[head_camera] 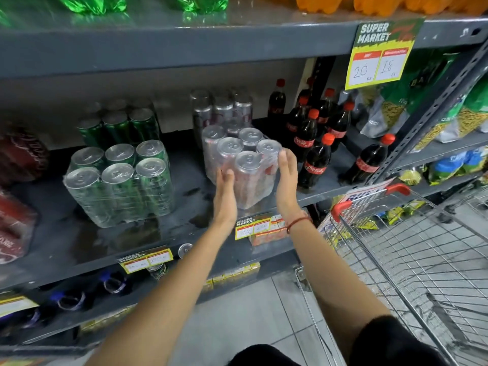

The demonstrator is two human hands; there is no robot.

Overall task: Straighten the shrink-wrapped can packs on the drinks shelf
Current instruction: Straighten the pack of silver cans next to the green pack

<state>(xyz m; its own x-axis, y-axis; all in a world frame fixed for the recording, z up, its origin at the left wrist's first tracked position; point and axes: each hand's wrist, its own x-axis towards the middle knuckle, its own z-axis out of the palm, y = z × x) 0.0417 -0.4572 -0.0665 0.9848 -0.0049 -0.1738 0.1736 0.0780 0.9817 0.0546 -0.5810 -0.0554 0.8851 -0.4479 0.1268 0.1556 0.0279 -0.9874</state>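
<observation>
Both hands are on the silver can pack [244, 165], which stands near the front edge of the grey drinks shelf [184, 228], turned at an angle so that 1 corner points out toward the person. The left hand [225, 195] lies flat against the pack's left face, fingers straight and close together, palm pressing the wrap. The right hand [286, 180] mirrors it on the right face, fingertips reaching up to the rim of the nearest can top. Neither grip curls round anything; the pack is simply squeezed between 2 open palms. A red string bracelet [298, 221] sits on the right wrist.

Behind this pack a second pack of the same silver cans [221, 109] stands further back. To the left, well apart, a green can pack [118, 180] shows 6 silver tops, with another green pack [118, 125] behind it. Red packs [15, 194] crowd the far left edge. To the right of the hands stand cola bottles [317, 159] with red caps. A yellow price tag [380, 54] marked 20 and 18 hangs from the shelf above. A wire shopping trolley [422, 254] with red handle ends stands at the right.
</observation>
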